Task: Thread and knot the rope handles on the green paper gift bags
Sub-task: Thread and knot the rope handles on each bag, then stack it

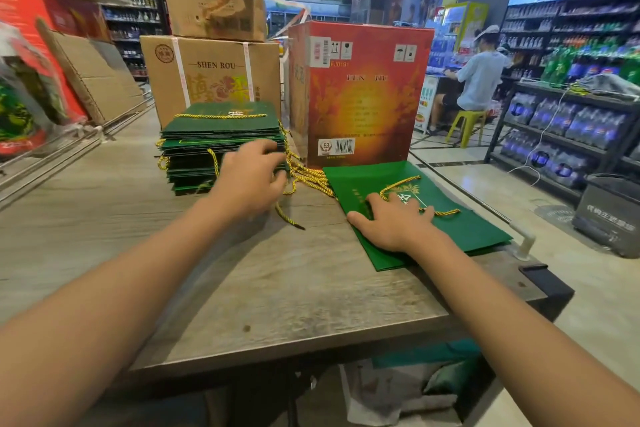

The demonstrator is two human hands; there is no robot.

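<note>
Now the right hand [394, 222] lies flat, fingers spread, on a green bag [460, 229]. Left hand [251, 180] (blurred) reaches the bag stack [221, 135], fingers curled among the rope handles [304, 175]; grip unclear.

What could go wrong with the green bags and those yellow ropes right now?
The flat green bag under the right hand pokes past the table edge, so a nudge might slide it off. The left hand reaches among the loose yellow ropes beside the stack of bags; pulling one could tangle the others or drag the stack crooked.
</note>
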